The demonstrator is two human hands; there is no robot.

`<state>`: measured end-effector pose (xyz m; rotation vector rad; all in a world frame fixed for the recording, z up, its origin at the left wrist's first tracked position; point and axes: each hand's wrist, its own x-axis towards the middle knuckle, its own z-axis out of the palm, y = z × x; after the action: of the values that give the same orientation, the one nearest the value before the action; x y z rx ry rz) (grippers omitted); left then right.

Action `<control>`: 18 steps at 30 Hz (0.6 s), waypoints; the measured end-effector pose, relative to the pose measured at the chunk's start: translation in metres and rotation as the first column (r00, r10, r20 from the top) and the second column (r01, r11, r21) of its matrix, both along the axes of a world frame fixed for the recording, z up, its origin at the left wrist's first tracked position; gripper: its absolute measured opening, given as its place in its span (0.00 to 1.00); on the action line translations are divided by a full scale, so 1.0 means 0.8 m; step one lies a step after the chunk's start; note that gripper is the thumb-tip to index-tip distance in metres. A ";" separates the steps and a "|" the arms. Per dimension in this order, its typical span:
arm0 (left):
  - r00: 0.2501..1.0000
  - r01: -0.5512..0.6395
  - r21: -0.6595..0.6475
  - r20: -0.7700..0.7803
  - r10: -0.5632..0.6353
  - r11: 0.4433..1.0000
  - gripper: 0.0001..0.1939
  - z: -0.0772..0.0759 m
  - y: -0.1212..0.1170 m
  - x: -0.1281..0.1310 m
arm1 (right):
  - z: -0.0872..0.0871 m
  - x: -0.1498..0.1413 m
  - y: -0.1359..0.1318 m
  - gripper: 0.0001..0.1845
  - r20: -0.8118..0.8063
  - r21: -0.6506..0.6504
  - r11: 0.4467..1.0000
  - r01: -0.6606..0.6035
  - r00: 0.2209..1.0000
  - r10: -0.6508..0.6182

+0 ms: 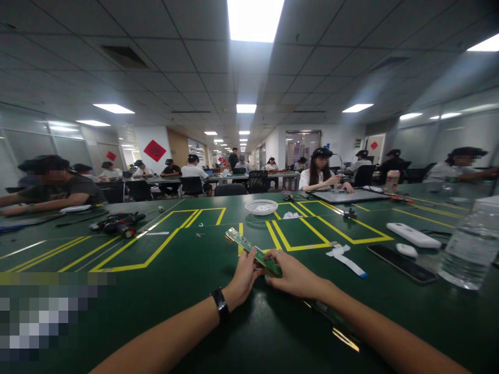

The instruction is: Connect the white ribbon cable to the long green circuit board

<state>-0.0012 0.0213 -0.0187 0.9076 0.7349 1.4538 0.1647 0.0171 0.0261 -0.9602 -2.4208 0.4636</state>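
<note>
A long, narrow green circuit board is held up at a slant over the green table, its far end with gold-coloured edges pointing up and left. My left hand, with a black band on the wrist, grips the board around its middle, thumb on top. My right hand, wearing a ring, closes on the near right end and covers part of it. Below my right forearm lies a dark strip with shiny gold-coloured ends, partly hidden by the arm.
A white round basket stands ahead among yellow tape outlines. To the right are a white ribbon cable, a phone, a white power bank and a large water bottle. A black tool lies left; people sit around.
</note>
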 end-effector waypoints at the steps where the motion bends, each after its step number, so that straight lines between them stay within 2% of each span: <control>1: 1.000 0.000 0.000 0.020 0.000 1.000 0.16 -0.001 0.000 0.000 | 0.001 -0.001 -0.002 0.28 -0.015 -0.001 1.000 -0.023 1.000 0.023; 5: 0.996 -0.007 0.015 0.088 0.005 1.000 0.16 -0.005 0.004 0.000 | 0.008 -0.006 -0.011 0.23 -0.043 0.001 0.997 -0.080 0.996 0.080; 8: 0.997 -0.022 0.013 0.079 0.020 1.000 0.17 -0.005 0.004 0.000 | 0.010 -0.009 -0.017 0.19 -0.051 -0.017 0.995 -0.098 0.994 0.097; 12: 0.997 -0.045 -0.027 0.061 0.047 0.999 0.18 0.001 0.001 0.001 | 0.007 -0.011 -0.019 0.19 -0.091 -0.055 0.992 -0.115 0.990 0.109; 18: 0.997 -0.002 -0.015 0.082 0.004 1.000 0.18 -0.001 0.001 0.002 | 0.002 -0.014 -0.016 0.16 -0.187 -0.122 0.986 -0.110 0.979 0.086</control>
<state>0.0005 0.0220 -0.0191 0.8308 0.6852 1.4779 0.1532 0.0046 0.0280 -0.8161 -2.3026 0.7225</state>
